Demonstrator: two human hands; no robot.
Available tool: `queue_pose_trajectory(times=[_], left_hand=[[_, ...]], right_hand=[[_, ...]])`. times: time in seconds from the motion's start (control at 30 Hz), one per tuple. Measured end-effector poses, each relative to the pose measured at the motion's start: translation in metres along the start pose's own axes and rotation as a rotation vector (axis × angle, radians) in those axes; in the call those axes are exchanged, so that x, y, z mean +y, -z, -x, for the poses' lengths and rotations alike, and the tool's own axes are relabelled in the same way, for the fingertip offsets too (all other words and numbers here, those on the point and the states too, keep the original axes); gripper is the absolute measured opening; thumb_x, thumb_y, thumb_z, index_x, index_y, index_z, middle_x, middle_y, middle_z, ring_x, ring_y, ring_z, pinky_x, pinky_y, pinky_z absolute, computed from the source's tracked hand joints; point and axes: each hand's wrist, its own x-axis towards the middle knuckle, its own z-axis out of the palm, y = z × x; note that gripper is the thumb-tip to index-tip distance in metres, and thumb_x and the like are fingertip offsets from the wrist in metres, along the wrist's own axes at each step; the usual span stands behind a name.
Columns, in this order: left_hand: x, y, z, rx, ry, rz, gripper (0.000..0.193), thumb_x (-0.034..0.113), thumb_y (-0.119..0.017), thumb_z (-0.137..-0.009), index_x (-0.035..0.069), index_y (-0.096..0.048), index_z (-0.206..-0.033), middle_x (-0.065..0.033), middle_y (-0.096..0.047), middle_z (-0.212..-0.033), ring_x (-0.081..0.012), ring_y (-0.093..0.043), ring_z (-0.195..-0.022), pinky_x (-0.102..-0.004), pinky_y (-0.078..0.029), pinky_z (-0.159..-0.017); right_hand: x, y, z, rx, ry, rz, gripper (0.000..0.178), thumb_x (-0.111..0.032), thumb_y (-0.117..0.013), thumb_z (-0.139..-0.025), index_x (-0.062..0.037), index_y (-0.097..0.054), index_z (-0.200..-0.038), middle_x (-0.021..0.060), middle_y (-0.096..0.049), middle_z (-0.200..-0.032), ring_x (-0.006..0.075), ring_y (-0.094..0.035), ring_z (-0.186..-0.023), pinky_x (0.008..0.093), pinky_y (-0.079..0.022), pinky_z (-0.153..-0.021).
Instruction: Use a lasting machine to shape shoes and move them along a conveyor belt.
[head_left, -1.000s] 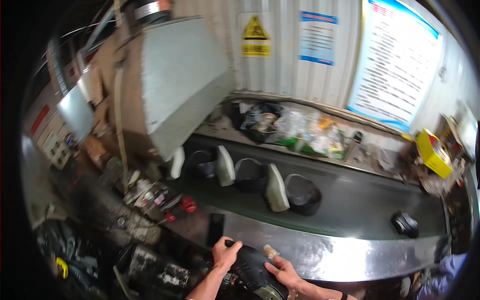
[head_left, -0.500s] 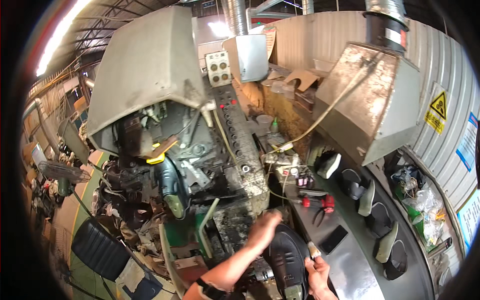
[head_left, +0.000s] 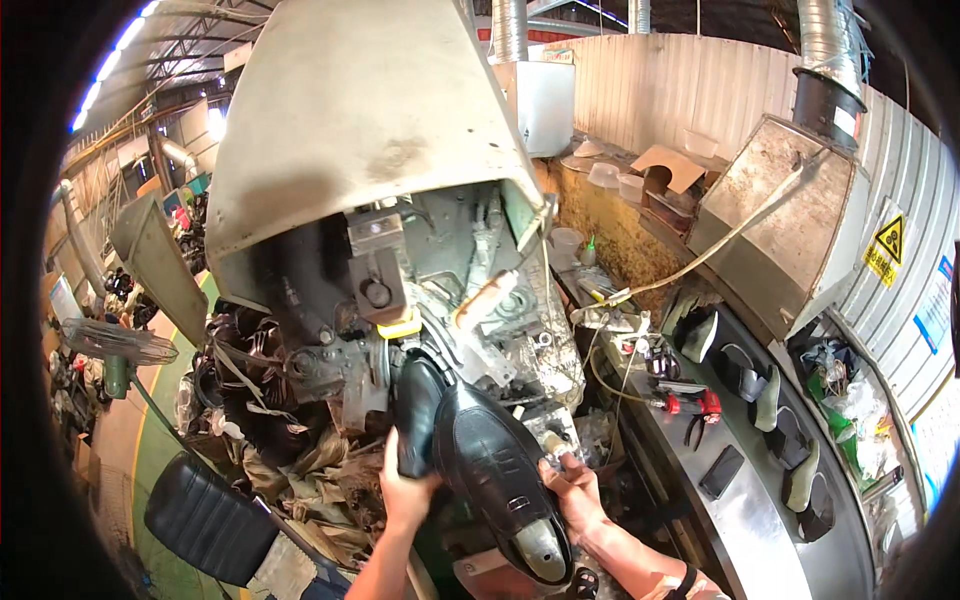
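My left hand (head_left: 405, 495) is closed round the heel end of a black shoe (head_left: 416, 400), whose other end reaches up under the machine's yellow part (head_left: 400, 325). Beside it, touching or almost touching, a second black shoe (head_left: 490, 445) lies tilted, with a grey-green last (head_left: 540, 545) showing in its opening. My right hand (head_left: 578, 495) is closed at the right side of this second shoe. A small pale-tipped brush (head_left: 556, 443) sticks up from its fingers. How much of the shoe's weight this hand bears is hidden.
A large hooded machine (head_left: 350, 130) stands ahead. To the right runs a metal bench (head_left: 745, 510) with a red tool (head_left: 695, 403), pliers (head_left: 693, 430), a phone (head_left: 722, 471) and several shoe parts (head_left: 785, 440). On the left are a black chair (head_left: 205, 515) and a fan (head_left: 118, 343).
My left hand has come down and left onto the shoe at the machine. My right hand and the second shoe have moved left beside it. The view has turned toward the machine.
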Motion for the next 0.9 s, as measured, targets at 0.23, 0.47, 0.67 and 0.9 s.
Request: queue_pose_trajectory(times=[0.23, 0.47, 0.67, 0.9], left_hand=[[-0.001, 0.031, 0.026, -0.116, 0.518, 0.640, 0.065, 0.039, -0.058, -0.095, -0.001, -0.044, -0.145, -0.0122, -0.047, -0.147, -0.0272, -0.047, -0.133, -0.0385, -0.033, -0.112], [0.035, -0.012, -0.023, 0.209, 0.811, 0.912, 0.028, 0.031, -0.062, -0.100, 0.005, -0.070, -0.106, -0.0055, -0.072, -0.097, -0.0157, -0.066, -0.081, -0.0282, -0.052, -0.076], [0.023, -0.019, -0.049, 0.264, 0.916, 0.962, 0.030, 0.032, -0.066, -0.097, 0.004, -0.072, -0.103, -0.0085, -0.073, -0.100, -0.0220, -0.069, -0.082, -0.0349, -0.056, -0.078], [0.007, -0.021, -0.062, 0.248, 0.956, 1.102, 0.034, 0.033, -0.061, -0.099, 0.002, -0.069, -0.111, -0.0119, -0.072, -0.108, -0.0286, -0.069, -0.093, -0.0414, -0.056, -0.088]], right_hand=[[0.037, -0.051, -0.052, -0.009, -0.068, -0.027, 0.039, -0.009, -0.067, -0.096, -0.0025, -0.056, -0.132, 0.0059, -0.070, -0.107, 0.0146, -0.066, -0.088, 0.0313, -0.055, -0.079], [0.070, -0.065, -0.098, 0.103, -0.039, -0.043, 0.046, -0.010, -0.069, -0.095, -0.0012, -0.052, -0.137, 0.0076, -0.063, -0.122, 0.0149, -0.062, -0.101, 0.0308, -0.053, -0.086], [0.080, -0.069, -0.128, 0.177, 0.004, 0.067, 0.050, -0.012, -0.070, -0.094, 0.0019, -0.051, -0.138, 0.0084, -0.060, -0.127, 0.0166, -0.055, -0.115, 0.0302, -0.045, -0.100], [0.086, -0.074, -0.137, 0.260, -0.106, 0.090, 0.057, -0.014, -0.073, -0.092, 0.0073, -0.050, -0.140, 0.0085, -0.053, -0.140, 0.0182, -0.046, -0.131, 0.0290, -0.036, -0.111]])
